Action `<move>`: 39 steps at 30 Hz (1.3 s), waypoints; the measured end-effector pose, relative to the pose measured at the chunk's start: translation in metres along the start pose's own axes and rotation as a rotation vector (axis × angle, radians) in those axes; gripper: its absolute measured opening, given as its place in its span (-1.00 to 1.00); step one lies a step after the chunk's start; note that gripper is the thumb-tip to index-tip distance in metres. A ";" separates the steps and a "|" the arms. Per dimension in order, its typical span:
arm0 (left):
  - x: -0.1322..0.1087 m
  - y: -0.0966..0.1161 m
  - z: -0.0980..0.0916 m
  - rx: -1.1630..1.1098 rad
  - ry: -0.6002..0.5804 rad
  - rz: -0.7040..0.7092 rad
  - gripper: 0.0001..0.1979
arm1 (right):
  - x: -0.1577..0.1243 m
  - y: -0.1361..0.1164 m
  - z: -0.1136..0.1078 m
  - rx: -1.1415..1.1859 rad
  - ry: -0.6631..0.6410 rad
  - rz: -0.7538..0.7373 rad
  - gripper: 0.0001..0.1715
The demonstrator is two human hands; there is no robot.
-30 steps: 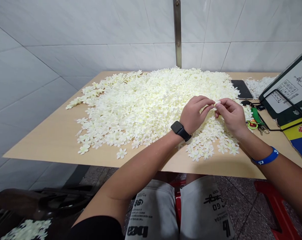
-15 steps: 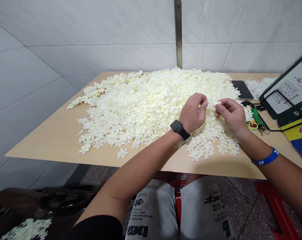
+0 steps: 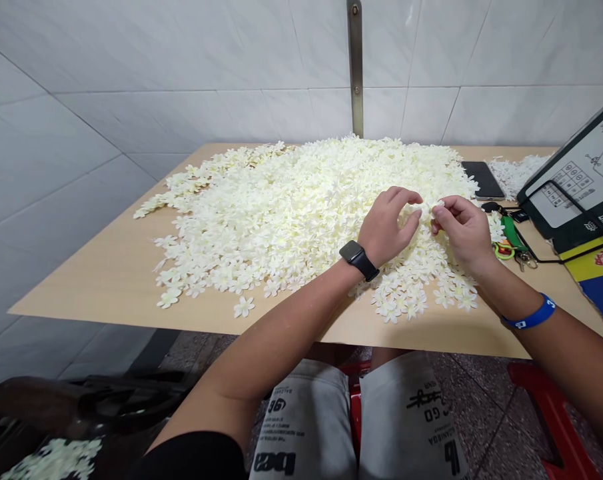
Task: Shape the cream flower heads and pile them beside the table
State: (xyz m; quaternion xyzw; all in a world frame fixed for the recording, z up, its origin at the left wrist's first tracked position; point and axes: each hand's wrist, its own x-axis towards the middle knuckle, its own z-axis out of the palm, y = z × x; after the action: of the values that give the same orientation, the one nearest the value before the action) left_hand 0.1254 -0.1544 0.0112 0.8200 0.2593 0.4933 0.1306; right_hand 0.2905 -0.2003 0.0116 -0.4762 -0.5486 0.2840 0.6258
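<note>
A broad heap of cream-white artificial flowers (image 3: pixel 291 207) covers much of the wooden table (image 3: pixel 91 273). Over the right part of the heap, my left hand (image 3: pixel 390 225), with a black watch on its wrist, has thumb and forefinger apart and nothing visible between them. Close by on its right, my right hand (image 3: pixel 462 230) pinches a small white flower (image 3: pixel 437 205) between thumb and fingertips. A blue band (image 3: pixel 531 317) circles my right wrist. Loose flowers (image 3: pixel 398 300) lie near the table's front edge below my hands.
A black phone (image 3: pixel 484 180) lies behind my right hand, beside white scraps (image 3: pixel 518 175). Keys with a green holder (image 3: pixel 512 237) and a propped printed board (image 3: pixel 576 177) with a black wire frame stand at the right. A red stool (image 3: pixel 556 413) is below.
The thumb and forefinger of my left hand have parted, and that hand has shifted slightly to the right. My right hand keeps its pinch on the flower.
</note>
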 end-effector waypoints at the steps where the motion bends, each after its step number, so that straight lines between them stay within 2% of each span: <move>1: 0.000 0.000 0.000 -0.007 -0.007 0.028 -0.91 | 0.000 0.000 0.000 0.005 -0.007 0.000 -0.69; 4: 0.000 0.000 0.001 -0.021 -0.006 0.075 -0.90 | -0.001 -0.001 0.000 0.011 -0.034 0.001 -0.65; 8: 0.000 -0.001 0.001 -0.030 0.023 0.067 -0.89 | -0.001 -0.002 0.000 0.007 -0.064 0.003 -0.59; 13: 0.001 -0.001 0.000 -0.038 0.071 0.094 -0.90 | -0.001 -0.003 0.001 0.006 -0.064 0.004 -0.61; 19: 0.001 -0.002 -0.001 -0.065 0.063 0.014 -0.86 | -0.001 -0.002 0.000 0.004 -0.037 -0.015 -0.67; 29: 0.004 -0.001 -0.003 -0.063 0.027 -0.044 -0.61 | 0.000 0.001 -0.001 0.006 -0.021 -0.022 -0.70; 32: 0.004 -0.002 -0.002 -0.064 0.012 -0.013 -0.67 | 0.001 0.003 -0.002 0.014 -0.010 -0.017 -0.70; 36: 0.002 -0.003 -0.001 -0.050 0.004 -0.002 -0.96 | 0.001 0.005 -0.003 0.012 0.002 0.001 -0.71; 39: 0.001 -0.002 -0.001 -0.038 0.008 -0.006 -0.92 | 0.001 0.005 -0.003 0.006 0.002 0.001 -0.68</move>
State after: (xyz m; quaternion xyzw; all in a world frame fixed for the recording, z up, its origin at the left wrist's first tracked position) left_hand 0.1242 -0.1522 0.0119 0.8147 0.2527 0.5009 0.1464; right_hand 0.2943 -0.1985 0.0079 -0.4749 -0.5469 0.2855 0.6275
